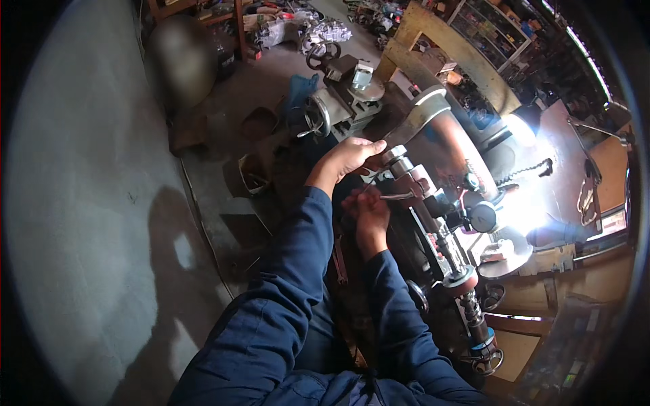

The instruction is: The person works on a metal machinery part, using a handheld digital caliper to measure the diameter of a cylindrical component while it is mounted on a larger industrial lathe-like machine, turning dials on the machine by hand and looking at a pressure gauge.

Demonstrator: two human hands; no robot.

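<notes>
My left hand point(349, 161) is at the upper end of a slanting metal machine shaft point(441, 233). Its thumb reaches toward the bright round collar point(395, 154), and its fingers curl out of sight beneath, so what they hold cannot be made out. Just below it, my right hand point(369, 208) has its fingers bent in beside a slim metal lever point(398, 197) that sticks out from a reddish-brown clamp block point(414, 181). Anything in the right fingers is hidden or blurred. A round dial gauge point(483, 216) sits on the shaft's right side.
Behind the hands stands a machine table with a handwheel point(318, 116). A curved metal guard point(423, 111) rises beside the shaft, and a bright lamp point(525, 210) glares at right. A grey wall point(81, 203) runs along the left. Metal parts point(325, 34) lie on the far floor.
</notes>
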